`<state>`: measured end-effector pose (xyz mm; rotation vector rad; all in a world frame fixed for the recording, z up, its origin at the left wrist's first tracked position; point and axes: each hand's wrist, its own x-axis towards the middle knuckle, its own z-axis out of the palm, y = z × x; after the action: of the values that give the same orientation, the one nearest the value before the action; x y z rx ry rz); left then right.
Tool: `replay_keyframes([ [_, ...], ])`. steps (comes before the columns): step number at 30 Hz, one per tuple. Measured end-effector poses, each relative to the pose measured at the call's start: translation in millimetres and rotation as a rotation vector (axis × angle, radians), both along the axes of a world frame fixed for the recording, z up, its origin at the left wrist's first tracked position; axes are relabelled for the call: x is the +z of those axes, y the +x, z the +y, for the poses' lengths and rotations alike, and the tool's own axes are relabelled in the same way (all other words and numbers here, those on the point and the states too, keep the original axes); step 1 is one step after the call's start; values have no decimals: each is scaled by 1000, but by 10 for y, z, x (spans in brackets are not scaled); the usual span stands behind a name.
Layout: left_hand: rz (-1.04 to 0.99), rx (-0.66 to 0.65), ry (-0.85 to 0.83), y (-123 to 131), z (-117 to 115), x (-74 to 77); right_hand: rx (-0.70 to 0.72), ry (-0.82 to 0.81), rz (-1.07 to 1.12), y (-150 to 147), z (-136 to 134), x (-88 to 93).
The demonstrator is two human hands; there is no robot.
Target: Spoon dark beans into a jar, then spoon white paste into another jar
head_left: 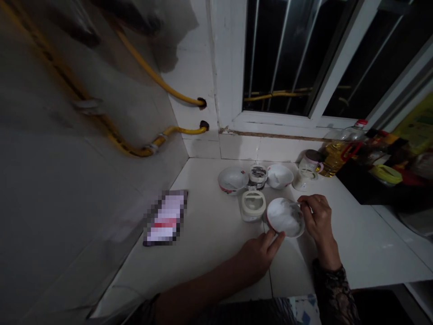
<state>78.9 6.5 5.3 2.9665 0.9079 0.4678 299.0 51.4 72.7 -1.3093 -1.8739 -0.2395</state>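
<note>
A bowl [284,216] filled with white powder stands on the white tiled counter. My left hand [260,253] holds its near rim with the fingertips. Pinched in my right hand [317,215], at the bowl's right edge, is the handle of a spoon [295,204], which reaches over the powder. Left of the bowl sits a square container [253,203] with a pale-rimmed lid. Behind are a bowl [233,180] with red marks, a small clear container [257,175] with dark contents and another white bowl [280,176].
A pixelated phone-like object [165,217] lies at the left. At the back right are a glass jar [306,171], an oil bottle [341,151] and a lidded green container [386,175]. Yellow pipes [176,129] run along the wall beside the barred window.
</note>
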Motion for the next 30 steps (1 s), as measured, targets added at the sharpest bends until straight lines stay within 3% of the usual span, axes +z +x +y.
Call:
replay_keyframes([
  [6,-29,18,27,13,-3,-40,53,-247,-57,-124,44,-37],
  [15,-51,4,44,1,0,-29,31,-540,360,-206,49,-69],
  [21,-38,11,47,5,-5,-25,-36,-585,778,-178,65,-26],
  [30,-49,5,40,8,6,-47,-33,-652,971,-180,66,51],
])
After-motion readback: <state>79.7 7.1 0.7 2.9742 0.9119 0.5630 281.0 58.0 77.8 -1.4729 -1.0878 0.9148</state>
